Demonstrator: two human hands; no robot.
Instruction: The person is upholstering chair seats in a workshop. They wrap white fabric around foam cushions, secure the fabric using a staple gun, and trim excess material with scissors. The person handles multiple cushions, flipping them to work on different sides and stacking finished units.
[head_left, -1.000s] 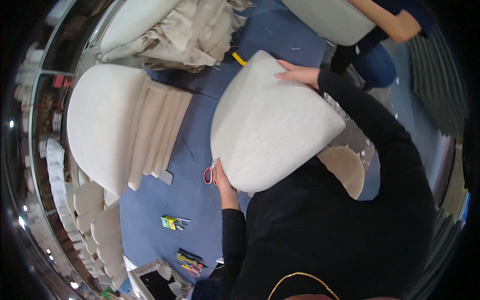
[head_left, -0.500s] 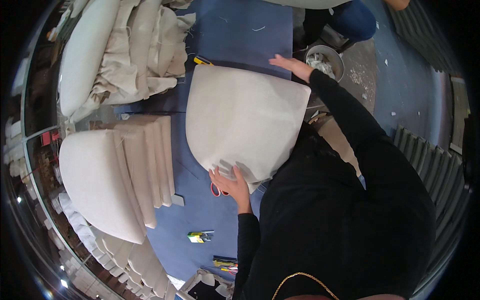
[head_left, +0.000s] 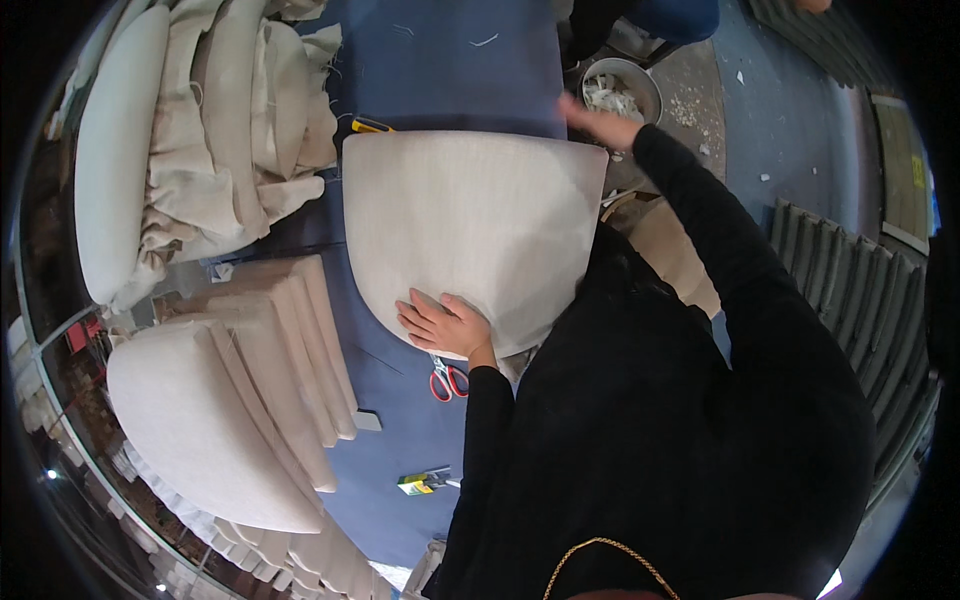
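Observation:
A cream fabric-covered seat cushion [head_left: 475,220], straight along its far edge and rounded at the near left, lies on the blue table in front of me. My left hand [head_left: 445,325] rests on its near rounded part with the fingers spread. Beyond the cushion's far right corner, my right hand [head_left: 603,122] hovers in the air, blurred, its fingers stretched out and holding nothing. Red-handled scissors [head_left: 447,382] lie beside my left wrist, partly under the cushion. Behind the cushion's far left corner sits a yellow utility knife [head_left: 371,126].
Stacked cream cushions [head_left: 215,425] stand at the left, with more cushions and loose fabric [head_left: 215,130] behind. A small green-yellow box [head_left: 415,484] lies on the blue table [head_left: 440,60]. A metal bucket of scraps [head_left: 650,85] stands at the far right, near another person's leg [head_left: 675,18].
My left hand has slid further onto the cushion, uncovering more of the scissors. The cushion has turned slightly. My right hand stays raised past the far right corner. The view has shifted.

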